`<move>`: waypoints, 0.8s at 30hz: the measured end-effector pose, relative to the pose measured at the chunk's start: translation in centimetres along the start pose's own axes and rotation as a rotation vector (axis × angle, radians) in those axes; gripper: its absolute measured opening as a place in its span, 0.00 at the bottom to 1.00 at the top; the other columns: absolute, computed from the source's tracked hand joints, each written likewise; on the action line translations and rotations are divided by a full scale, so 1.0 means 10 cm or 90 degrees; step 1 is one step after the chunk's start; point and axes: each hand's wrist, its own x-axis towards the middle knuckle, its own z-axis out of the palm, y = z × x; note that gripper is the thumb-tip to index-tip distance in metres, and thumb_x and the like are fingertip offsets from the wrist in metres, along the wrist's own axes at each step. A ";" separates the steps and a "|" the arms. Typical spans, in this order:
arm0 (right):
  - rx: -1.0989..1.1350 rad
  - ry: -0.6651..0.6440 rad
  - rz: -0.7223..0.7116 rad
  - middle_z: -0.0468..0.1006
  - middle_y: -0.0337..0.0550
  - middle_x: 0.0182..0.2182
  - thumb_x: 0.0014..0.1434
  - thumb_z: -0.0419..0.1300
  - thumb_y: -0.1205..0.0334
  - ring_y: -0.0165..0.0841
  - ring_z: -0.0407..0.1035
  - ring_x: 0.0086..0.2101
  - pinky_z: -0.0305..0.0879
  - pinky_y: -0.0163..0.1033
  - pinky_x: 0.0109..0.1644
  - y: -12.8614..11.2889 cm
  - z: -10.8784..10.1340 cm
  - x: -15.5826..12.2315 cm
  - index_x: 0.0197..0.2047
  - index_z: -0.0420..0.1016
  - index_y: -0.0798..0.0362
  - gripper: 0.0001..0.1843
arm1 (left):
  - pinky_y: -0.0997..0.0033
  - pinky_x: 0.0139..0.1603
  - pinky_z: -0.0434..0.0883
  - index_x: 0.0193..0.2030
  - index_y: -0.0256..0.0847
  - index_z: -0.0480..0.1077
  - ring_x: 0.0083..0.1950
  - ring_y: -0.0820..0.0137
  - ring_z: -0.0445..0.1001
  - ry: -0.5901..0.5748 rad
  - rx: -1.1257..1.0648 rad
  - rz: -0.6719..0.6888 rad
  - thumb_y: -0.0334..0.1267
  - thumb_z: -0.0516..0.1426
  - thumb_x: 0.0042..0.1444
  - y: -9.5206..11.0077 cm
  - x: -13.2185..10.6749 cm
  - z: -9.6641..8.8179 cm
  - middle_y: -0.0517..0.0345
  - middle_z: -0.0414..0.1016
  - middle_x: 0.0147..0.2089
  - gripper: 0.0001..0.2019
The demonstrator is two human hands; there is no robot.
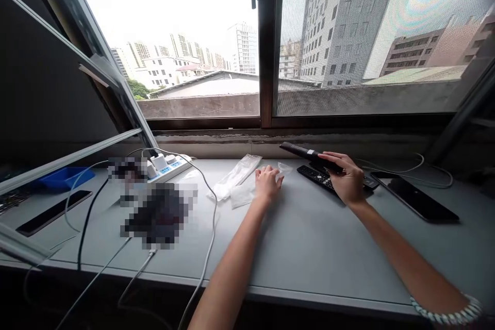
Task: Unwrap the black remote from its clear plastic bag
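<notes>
My right hand (347,178) grips a dark remote control (299,150) by its near end, its far end tilted up to the left above the table. Under it lies a second black remote control (315,178) with its buttons facing up; part of it is hidden by my hand. My left hand (268,184) rests palm down at the edge of a clear plastic bag (242,197), fingers slightly bent and apart, holding nothing. Another long clear plastic bag (238,175) lies just beyond, and a small scrap of clear plastic (285,167) is near my left fingertips.
A black phone (419,198) lies at the right, another phone (54,212) at the far left. A white power strip (170,166) with plugs stands at the back left. A white cable (214,221) crosses the grey table (309,263). A blue tray (65,178) sits behind metal bars.
</notes>
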 end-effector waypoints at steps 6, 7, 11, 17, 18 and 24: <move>0.096 0.007 0.178 0.76 0.46 0.38 0.51 0.62 0.54 0.32 0.69 0.25 0.66 0.36 0.25 -0.02 0.00 -0.01 0.47 0.74 0.51 0.20 | 0.61 0.56 0.56 0.50 0.44 0.66 0.54 0.63 0.64 0.072 -0.077 0.008 0.45 0.58 0.53 0.12 -0.13 -0.31 0.54 0.70 0.50 0.18; 0.115 0.000 0.211 0.76 0.46 0.37 0.50 0.62 0.53 0.31 0.69 0.24 0.65 0.36 0.24 -0.03 0.00 -0.01 0.47 0.74 0.51 0.21 | 0.62 0.56 0.57 0.48 0.45 0.67 0.53 0.65 0.65 0.121 -0.138 -0.006 0.45 0.57 0.54 0.15 -0.22 -0.46 0.56 0.71 0.49 0.15; 0.217 -0.028 0.331 0.72 0.41 0.27 0.46 0.65 0.50 0.29 0.64 0.22 0.60 0.34 0.20 -0.10 0.03 -0.03 0.47 0.73 0.50 0.25 | 0.68 0.50 0.65 0.40 0.45 0.70 0.45 0.70 0.71 0.260 -0.309 0.023 0.40 0.50 0.60 0.08 -0.83 -1.07 0.59 0.74 0.42 0.09; 0.398 -0.166 0.521 0.62 0.32 0.17 0.45 0.66 0.51 0.22 0.50 0.15 0.46 0.32 0.17 -0.21 0.12 -0.11 0.43 0.69 0.50 0.22 | 0.65 0.48 0.67 0.41 0.44 0.70 0.45 0.65 0.71 0.421 -0.198 -0.255 0.43 0.52 0.55 -0.93 -1.71 -1.51 0.58 0.74 0.42 0.10; 0.418 -0.194 0.550 0.64 0.33 0.18 0.47 0.64 0.50 0.22 0.49 0.15 0.45 0.32 0.17 -0.22 0.14 -0.13 0.42 0.68 0.50 0.21 | 0.65 0.48 0.67 0.43 0.43 0.69 0.46 0.65 0.71 0.454 -0.194 -0.322 0.43 0.51 0.56 -1.14 -1.80 -1.54 0.57 0.74 0.43 0.12; 0.451 -0.327 0.591 0.69 0.40 0.19 0.47 0.59 0.52 0.28 0.54 0.16 0.44 0.34 0.17 -0.17 0.24 -0.24 0.37 0.69 0.52 0.16 | 0.54 0.57 0.59 0.42 0.44 0.66 0.54 0.57 0.66 0.390 -0.009 -0.464 0.44 0.48 0.55 -1.85 -2.01 -1.59 0.51 0.70 0.49 0.12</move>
